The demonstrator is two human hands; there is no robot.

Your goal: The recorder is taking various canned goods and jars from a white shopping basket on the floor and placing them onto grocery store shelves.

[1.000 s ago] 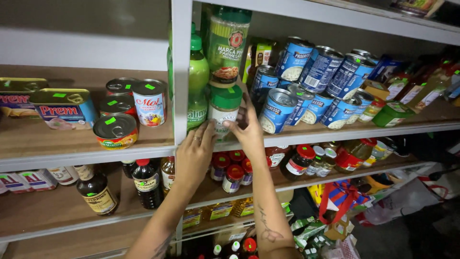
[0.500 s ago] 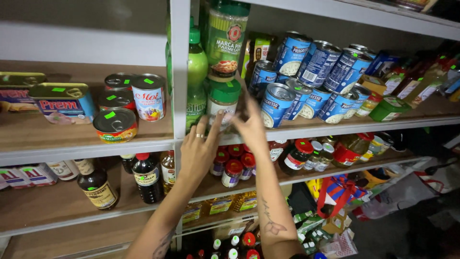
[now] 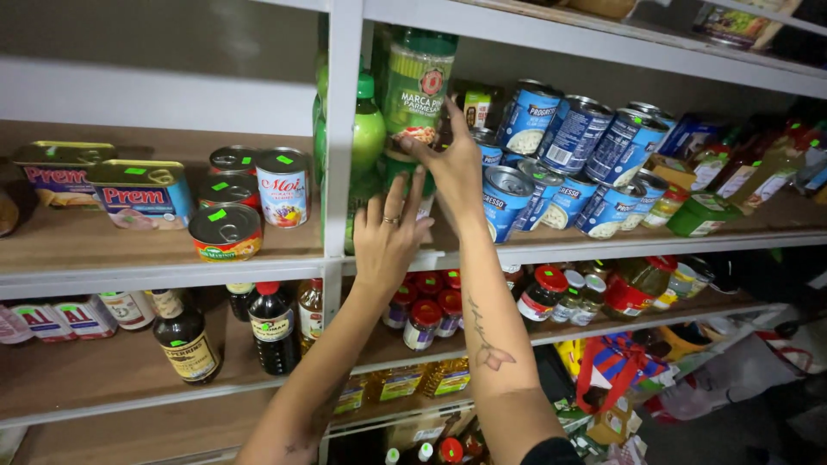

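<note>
At the upper shelf (image 3: 551, 250), your right hand (image 3: 452, 168) has risen since a second ago, from the lower green-lidded canister up to the tall green canister (image 3: 418, 82) stacked on it; its fingers now curl round the foot of that top one, thumb pressing the label. Your left hand (image 3: 388, 237) has slid rightward and now lies flat, fingers spread and released, against the front of the lower canister (image 3: 398, 168), holding nothing. Both canisters stand upright just right of the white shelf post (image 3: 342, 138), with a green bottle (image 3: 368, 129) touching on their left and stacked blue soup cans (image 3: 560, 164) close on the right. That shift suggests the stack is being steadied rather than lifted away.
</note>
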